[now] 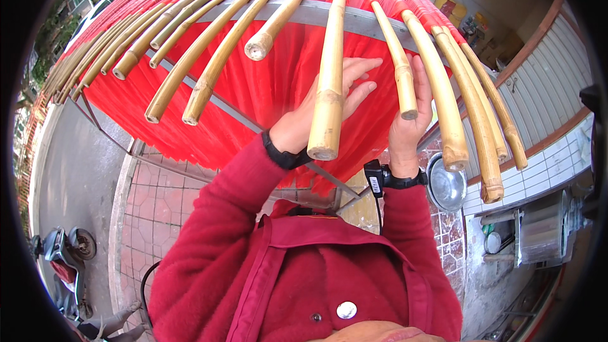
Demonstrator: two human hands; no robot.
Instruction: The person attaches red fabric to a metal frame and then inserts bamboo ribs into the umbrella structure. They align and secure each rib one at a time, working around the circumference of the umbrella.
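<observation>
A row of bamboo poles point(329, 82) points toward me, their far lengths covered with red, thread-like strands or thin cloth. Bright red cloth point(253, 95) hangs in folds beneath them. Behind the thick middle pole is my left hand point(301, 120), its fingers stretched out to the right and nothing visible in them. My right hand point(415, 128) is raised behind the end of a thinner bamboo pole point(398, 69), fingers pointing up and apart from a grip. Whether its palm touches that pole I cannot tell.
A grey metal rack bar point(310, 14) runs under the poles. At right are a metal basin point(447, 182), a white tiled ledge point(557, 161) and a ribbed shutter point(538, 82). A parked scooter point(66, 266) stands on the road at left. Reddish paving point(158, 209) lies below.
</observation>
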